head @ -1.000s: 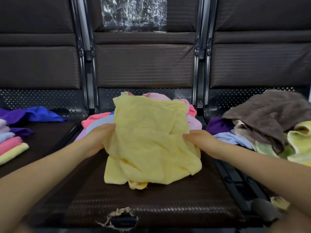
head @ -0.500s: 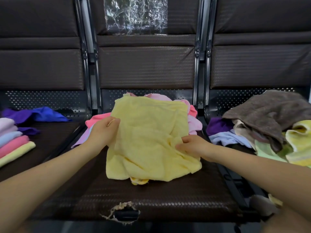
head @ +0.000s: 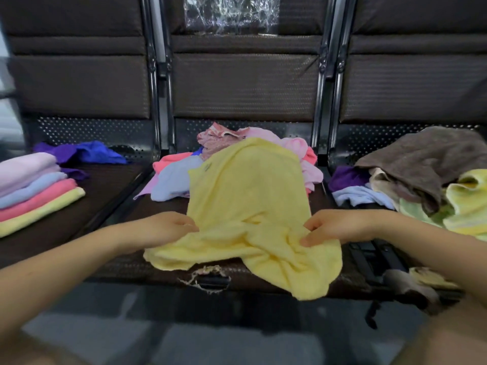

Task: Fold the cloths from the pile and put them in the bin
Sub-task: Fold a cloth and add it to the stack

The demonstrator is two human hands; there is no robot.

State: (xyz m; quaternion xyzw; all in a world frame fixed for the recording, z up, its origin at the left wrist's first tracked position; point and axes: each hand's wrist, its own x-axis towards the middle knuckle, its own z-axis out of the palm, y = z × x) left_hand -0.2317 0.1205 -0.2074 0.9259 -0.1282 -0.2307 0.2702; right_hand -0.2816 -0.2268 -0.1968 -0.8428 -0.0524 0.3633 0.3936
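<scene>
A pale yellow cloth (head: 245,206) lies over the dark brown woven-textured middle seat (head: 147,264). Behind the yellow cloth, a heap (head: 297,154) in pink, coral and lavender-blue — one piece a dusty pink print. Left of the yellow cloth, a folded stack (head: 34,188) runs pale pink, lilac, light blue, coral, then yellow at the bottom, with purple and royal blue cloths (head: 87,152) beyond it. Right of the yellow cloth — a brown towel (head: 427,159) over purple, light blue, beige and lime-yellow pieces.
</scene>
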